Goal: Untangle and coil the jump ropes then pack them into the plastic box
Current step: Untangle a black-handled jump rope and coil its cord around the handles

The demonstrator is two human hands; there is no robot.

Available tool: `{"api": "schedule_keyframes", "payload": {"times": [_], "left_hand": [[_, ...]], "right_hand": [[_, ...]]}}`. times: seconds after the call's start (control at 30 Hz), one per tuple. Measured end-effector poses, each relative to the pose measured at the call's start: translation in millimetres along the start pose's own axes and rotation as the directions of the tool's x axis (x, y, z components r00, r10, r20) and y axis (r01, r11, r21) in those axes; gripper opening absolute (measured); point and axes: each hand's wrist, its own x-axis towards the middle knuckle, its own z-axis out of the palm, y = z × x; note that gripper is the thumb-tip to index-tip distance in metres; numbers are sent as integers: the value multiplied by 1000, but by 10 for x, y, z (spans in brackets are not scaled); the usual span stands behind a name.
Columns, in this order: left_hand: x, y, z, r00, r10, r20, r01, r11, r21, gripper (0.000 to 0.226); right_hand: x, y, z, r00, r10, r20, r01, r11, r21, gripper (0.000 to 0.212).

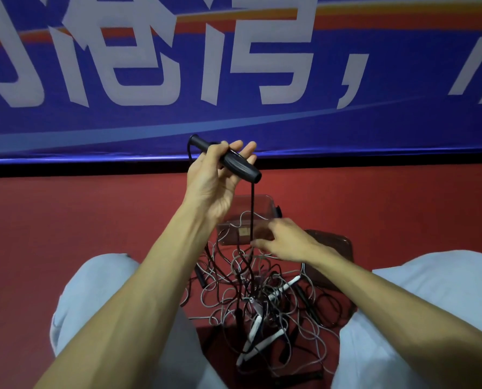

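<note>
My left hand (214, 178) is raised and grips two black jump-rope handles (238, 165). A black cord (252, 211) hangs straight down from them. My right hand (283, 240) pinches that cord lower down, just above the tangle. The tangle of black and grey jump ropes (262, 293) with white handles (258, 327) lies on the red floor between my knees. A clear plastic box (262, 203) stands behind the tangle, partly hidden by my hands.
The box lid (335, 248), dark and clear, lies on the floor to the right of the box. My knees in light trousers (430, 304) flank the pile. A blue banner with white characters (234, 80) covers the wall ahead.
</note>
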Motion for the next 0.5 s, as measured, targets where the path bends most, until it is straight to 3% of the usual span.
{"api": "schedule_keyframes", "payload": {"times": [0.13,0.23,0.3,0.4,0.5], "left_hand": [[17,5,-19,999,25,-28,-25,1000,-14,2],[17,-11,-26,999,25,-27,-26,999,-38,4],[13,-27,-10,1000,25,-15,-25,999,-28,3],[40,-23,-17,999,32,-16,-32,999,-25,3],[118,-16,-99,997,63,-52,-54,987,154,3]], "right_hand": [[-8,-64,-61,986,-36,-160,50,995,84,21],[-19,-118,-72,998,-45,-43,52,982,180,31],[-23,-142,-50,997,-63,-36,68,982,174,23],[-33,-186,-149,982,-11,-188,40,987,155,14],[-50,-251,-307,915,42,-402,64,967,246,14]]}}
